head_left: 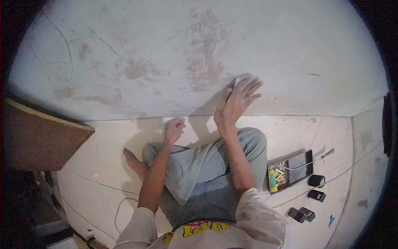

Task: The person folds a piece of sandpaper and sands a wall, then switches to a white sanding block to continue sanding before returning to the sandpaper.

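My right hand is raised against the lower part of the pale wall, its fingers blurred. Under those fingers it presses a thin grey sheet, like sandpaper, flat to the plaster; most of the sheet is hidden. Reddish-brown worn patches mark the wall up and to the left of this hand. My left hand hovers over my lap near the foot of the wall, its fingers curled in, with nothing visible in them.
On the tiled floor to my right lies a black tray with small pieces, a green-yellow tube and a cable. Several small black boxes and a blue item lie beyond it. A brown wooden panel juts in at left.
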Demonstrator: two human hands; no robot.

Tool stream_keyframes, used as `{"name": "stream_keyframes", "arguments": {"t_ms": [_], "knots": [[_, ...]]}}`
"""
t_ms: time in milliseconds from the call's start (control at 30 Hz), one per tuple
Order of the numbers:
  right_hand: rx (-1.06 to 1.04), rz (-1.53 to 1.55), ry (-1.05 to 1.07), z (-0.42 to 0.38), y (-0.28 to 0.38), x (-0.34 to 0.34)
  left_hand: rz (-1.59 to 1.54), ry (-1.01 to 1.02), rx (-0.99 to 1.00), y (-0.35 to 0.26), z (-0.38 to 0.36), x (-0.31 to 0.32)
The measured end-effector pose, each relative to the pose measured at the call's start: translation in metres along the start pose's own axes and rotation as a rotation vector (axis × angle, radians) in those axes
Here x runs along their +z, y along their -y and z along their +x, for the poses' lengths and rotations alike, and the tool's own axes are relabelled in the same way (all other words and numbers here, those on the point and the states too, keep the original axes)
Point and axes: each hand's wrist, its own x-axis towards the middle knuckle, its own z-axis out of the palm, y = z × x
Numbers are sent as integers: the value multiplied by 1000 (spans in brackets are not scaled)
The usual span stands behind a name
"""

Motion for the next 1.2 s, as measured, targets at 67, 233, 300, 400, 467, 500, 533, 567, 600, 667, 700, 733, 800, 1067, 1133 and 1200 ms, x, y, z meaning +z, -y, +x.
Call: {"name": "stream_keyframes", "arguments": {"t_ms": [67,233,300,400,467,500,533,567,600,667,700,733,800,1067,1133,1200], "knots": [[-2,46,29,-9,3,2,1,7,-114,-3,-2,-5],[-124,-74,159,-33,7,18,-47,-44,-107,9,13,-1],[-60,-47,174,-5,4,0,-76,-53,-105,14,12,-3],[2,140,-103,12,1,-4,63,-24,-38,6,1,-7],[-86,38,68,-28,-11,26,32,-55,-154,2,8,-7],[-162,-65,251,-39,-3,25,36,-50,-147,3,10,-3],[-153,-14,252,-46,1,23,16,-50,-110,3,12,-1],[-144,-11,244,-40,-4,24,-4,-53,-74,5,14,-2],[-78,-21,132,-22,-8,19,5,-53,-76,10,16,-3],[-25,-16,28,3,-7,9,190,-12,48,22,15,-8],[-16,52,-65,11,-4,3,188,-21,39,19,10,-12],[-5,115,-161,13,-3,0,164,-33,-13,16,7,-14],[-63,35,-27,-24,-10,30,138,-42,-45,5,12,-13],[4,112,-39,-2,0,9,350,-135,184,32,21,-13],[-107,4,107,-23,2,20,185,-127,41,10,17,-15],[-78,-40,150,-30,-2,28,34,-103,-104,-8,14,-12]]}}
